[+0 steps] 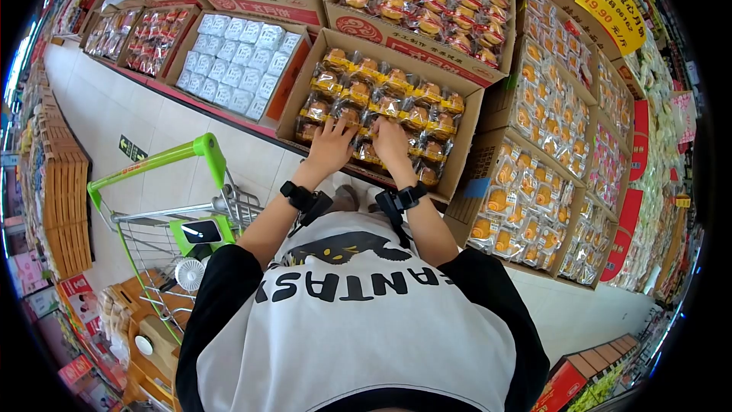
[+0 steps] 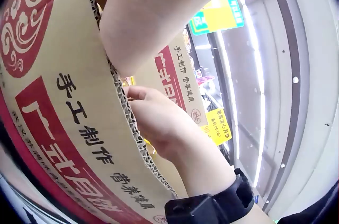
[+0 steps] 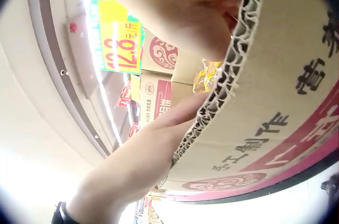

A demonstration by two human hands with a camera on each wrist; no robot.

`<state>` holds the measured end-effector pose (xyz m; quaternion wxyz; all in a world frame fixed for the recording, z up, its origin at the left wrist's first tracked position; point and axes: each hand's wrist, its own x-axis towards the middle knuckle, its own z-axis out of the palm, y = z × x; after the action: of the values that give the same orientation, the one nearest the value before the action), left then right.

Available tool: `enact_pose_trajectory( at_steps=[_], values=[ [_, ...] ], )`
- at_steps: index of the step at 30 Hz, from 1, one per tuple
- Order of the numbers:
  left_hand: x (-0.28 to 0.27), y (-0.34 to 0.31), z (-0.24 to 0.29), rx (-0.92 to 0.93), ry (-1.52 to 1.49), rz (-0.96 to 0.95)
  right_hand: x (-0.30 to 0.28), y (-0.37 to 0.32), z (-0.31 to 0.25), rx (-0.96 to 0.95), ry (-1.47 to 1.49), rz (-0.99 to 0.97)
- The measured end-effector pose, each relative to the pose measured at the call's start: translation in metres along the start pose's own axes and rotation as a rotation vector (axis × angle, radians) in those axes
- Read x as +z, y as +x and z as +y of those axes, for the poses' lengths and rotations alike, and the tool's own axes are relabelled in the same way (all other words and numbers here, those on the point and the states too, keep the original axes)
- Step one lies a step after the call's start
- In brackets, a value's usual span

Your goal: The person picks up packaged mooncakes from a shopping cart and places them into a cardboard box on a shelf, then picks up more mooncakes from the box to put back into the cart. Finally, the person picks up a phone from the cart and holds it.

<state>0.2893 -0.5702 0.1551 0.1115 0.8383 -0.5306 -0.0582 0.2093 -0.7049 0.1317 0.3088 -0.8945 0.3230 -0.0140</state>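
Note:
Both hands reach over the near wall of a cardboard box (image 1: 450, 192) filled with rows of mooncakes (image 1: 390, 104) in clear wrappers with yellow labels. My left hand (image 1: 332, 146) rests on the mooncakes near the front left, its fingers extended across the wrappers. Just to its right, my right hand (image 1: 392, 145) points down among the packs with bent fingers; I cannot tell whether it pinches one. In the left wrist view the right hand (image 2: 156, 120) dips behind the corrugated box edge. The right wrist view shows the left hand (image 3: 143, 160) there too, fingertips hidden.
A green-handled shopping cart (image 1: 152, 164) stands at the left, carrying a phone (image 1: 202, 232) and a small white fan (image 1: 189, 274). White-wrapped packs (image 1: 235, 61) fill the box to the left. More mooncake boxes rise behind and at the right (image 1: 526, 206), under a yellow price sign (image 1: 612, 11).

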Motion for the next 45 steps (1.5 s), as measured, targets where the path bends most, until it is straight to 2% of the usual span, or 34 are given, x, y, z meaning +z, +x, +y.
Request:
enact_pose_trajectory(
  at_steps=[13, 16, 18, 19, 21, 24, 28, 30, 32, 34, 36, 38, 43, 45],
  values=[
    [0.005, -0.002, 0.000, -0.018, 0.023, 0.095, 0.013, 0.003, 0.010, -0.119, 0.065, 0.104],
    [0.002, -0.002, 0.003, -0.067, 0.031, 0.038, 0.016, 0.000, 0.015, -0.168, 0.086, 0.141],
    [-0.001, -0.003, 0.004, -0.099, 0.018, 0.094, 0.012, -0.003, 0.015, -0.216, 0.106, 0.163],
    [-0.003, -0.003, 0.005, -0.103, 0.019, 0.099, 0.006, -0.005, 0.013, -0.170, 0.129, 0.123],
    [-0.012, -0.005, 0.007, -0.044, -0.161, 0.324, -0.010, -0.009, 0.008, -0.127, 0.152, 0.086],
    [-0.028, -0.015, 0.008, -0.056, -0.314, 0.438, -0.039, -0.017, 0.004, -0.117, 0.263, 0.121],
    [-0.051, -0.045, 0.019, -0.195, -0.454, 0.501, -0.065, -0.023, 0.007, -0.152, 0.413, 0.174],
    [-0.063, -0.062, 0.025, -0.243, -0.529, 0.505, -0.083, -0.031, 0.001, -0.241, 0.451, 0.233],
    [-0.071, -0.078, 0.030, -0.297, -0.607, 0.515, -0.091, -0.039, -0.005, -0.255, 0.476, 0.210],
    [-0.074, -0.095, 0.033, -0.327, -0.576, 0.579, -0.097, -0.050, -0.013, -0.254, 0.562, 0.048],
    [-0.079, -0.110, 0.041, -0.379, -0.576, 0.621, -0.093, -0.060, -0.023, -0.335, 0.526, 0.021],
    [-0.088, -0.125, 0.053, -0.507, -0.572, 0.661, -0.091, -0.074, -0.038, -0.382, 0.579, -0.114],
    [-0.098, -0.158, 0.076, -0.571, -0.489, 0.755, -0.081, -0.100, -0.075, -0.613, 0.613, -0.305],
    [-0.107, -0.170, 0.086, -0.653, -0.450, 0.749, -0.077, -0.108, -0.088, -0.669, 0.633, -0.467]
  ],
)
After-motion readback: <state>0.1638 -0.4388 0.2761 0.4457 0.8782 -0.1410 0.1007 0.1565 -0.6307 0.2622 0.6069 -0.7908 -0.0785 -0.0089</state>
